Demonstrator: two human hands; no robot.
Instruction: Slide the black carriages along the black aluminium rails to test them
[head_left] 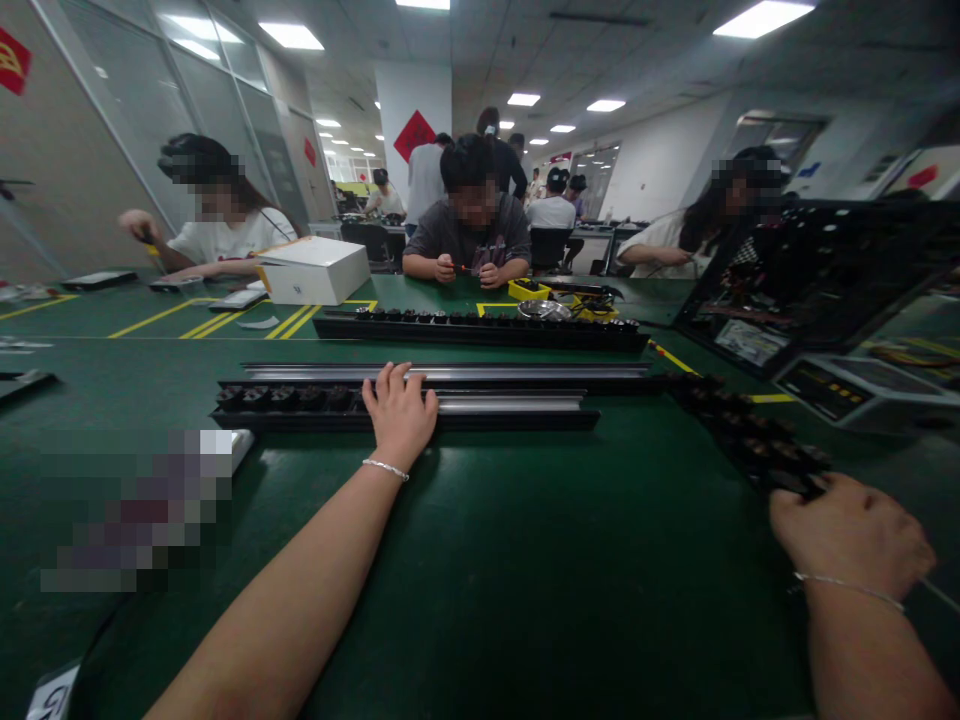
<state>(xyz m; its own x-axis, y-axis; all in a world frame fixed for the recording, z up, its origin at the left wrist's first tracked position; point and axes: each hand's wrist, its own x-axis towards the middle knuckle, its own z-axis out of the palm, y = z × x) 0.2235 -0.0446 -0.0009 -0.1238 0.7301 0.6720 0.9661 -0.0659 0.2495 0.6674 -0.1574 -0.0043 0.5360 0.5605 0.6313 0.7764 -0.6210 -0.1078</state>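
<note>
My left hand [399, 410] lies palm down with fingers spread across the near black channel tray [517, 421]. Small black parts [281, 399] fill that tray's left portion, and bare silvery channel shows to the right of my fingers. Just behind runs a second long black channel tray [517, 373] with a shiny inside. At the right, my right hand [855, 535] is closed on the near end of a dark strip lined with black parts [750, 425], slanting back toward the trays' right end. My right fingertips are partly hidden.
A third tray [480, 330] with parts lies farther back. At right stand a boxy device [847, 390] and a large open dark case [825, 270]. A white box [315, 270] and yellow bins [529, 290] sit toward the back. Several people work around the green table [525, 600].
</note>
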